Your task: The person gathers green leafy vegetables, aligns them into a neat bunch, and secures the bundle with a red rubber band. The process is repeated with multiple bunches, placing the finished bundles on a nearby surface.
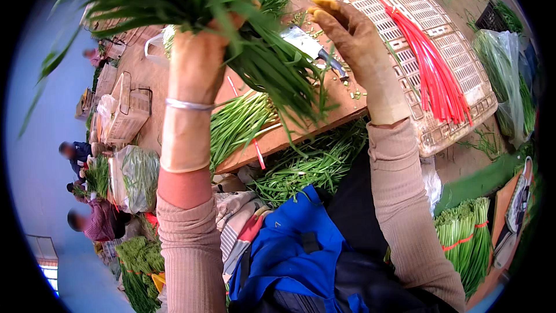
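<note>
My left hand (196, 63), in a thin glove with a silver-coloured bangle at the wrist, grips a large bunch of long green leaves (156, 6), apparently garlic chives. The bunch is lifted above a wooden board (325, 104), partly blurred, and droops over it. Gloved too, my right hand (354, 37) is raised beside the bunch, its fingers curved and apart with nothing visible in them. A cleaver (332, 61) with a dark handle lies on the board among cut stem ends. Nearer me, a pile of chives (245, 121) lies across a red tie strip (259, 154).
An upturned, dirty plastic crate (469, 63) at the right bears red tie strips (428, 63). Loose leaves (304, 165) lie below the board. Tied bundles (458, 230) stand lower right, near a plastic bag of greens (497, 58). Other people (102, 221) sit at the left.
</note>
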Tool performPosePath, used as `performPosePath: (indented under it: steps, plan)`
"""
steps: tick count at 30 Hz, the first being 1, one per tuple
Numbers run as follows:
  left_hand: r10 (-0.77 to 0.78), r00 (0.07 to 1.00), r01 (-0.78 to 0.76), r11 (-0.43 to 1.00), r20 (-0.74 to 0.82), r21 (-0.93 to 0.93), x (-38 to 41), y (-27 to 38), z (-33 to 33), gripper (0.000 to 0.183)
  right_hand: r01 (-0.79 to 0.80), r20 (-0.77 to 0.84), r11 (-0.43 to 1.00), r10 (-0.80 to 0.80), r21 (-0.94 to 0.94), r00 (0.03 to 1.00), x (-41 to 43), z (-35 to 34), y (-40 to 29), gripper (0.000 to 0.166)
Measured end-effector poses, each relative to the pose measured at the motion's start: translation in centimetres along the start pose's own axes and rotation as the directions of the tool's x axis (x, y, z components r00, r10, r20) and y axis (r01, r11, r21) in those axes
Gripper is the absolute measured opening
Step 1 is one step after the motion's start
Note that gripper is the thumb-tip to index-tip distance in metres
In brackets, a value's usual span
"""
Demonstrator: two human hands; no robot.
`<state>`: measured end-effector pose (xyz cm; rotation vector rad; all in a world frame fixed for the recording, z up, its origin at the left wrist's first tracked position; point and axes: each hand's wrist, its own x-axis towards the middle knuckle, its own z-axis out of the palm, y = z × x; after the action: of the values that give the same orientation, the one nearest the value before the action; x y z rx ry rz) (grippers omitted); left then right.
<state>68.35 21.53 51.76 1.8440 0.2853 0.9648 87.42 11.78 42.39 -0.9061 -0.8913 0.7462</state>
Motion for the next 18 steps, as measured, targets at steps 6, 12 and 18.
performPosePath:
  steps: [6,12,18]
  plan:
    - [0.237,0.868,-0.435,-0.059,0.436,0.898,-1.0,-4.5,1.2,0.031,0.008,0.105,0.763,0.079,-0.647,0.991,0.8,-2.2,3.3,0.038]
    - [-0.02,0.995,-0.048,0.734,0.093,0.678,-1.3,-3.6,1.7,0.025,-0.002,-0.075,0.88,-0.038,-0.474,0.996,-0.1,-0.9,0.9,0.034]
    - [-0.027,1.0,0.025,0.966,0.003,0.257,-0.1,-3.3,0.0,0.031,-0.004,-0.138,0.894,-0.065,-0.448,0.988,0.6,-1.2,2.5,0.03]
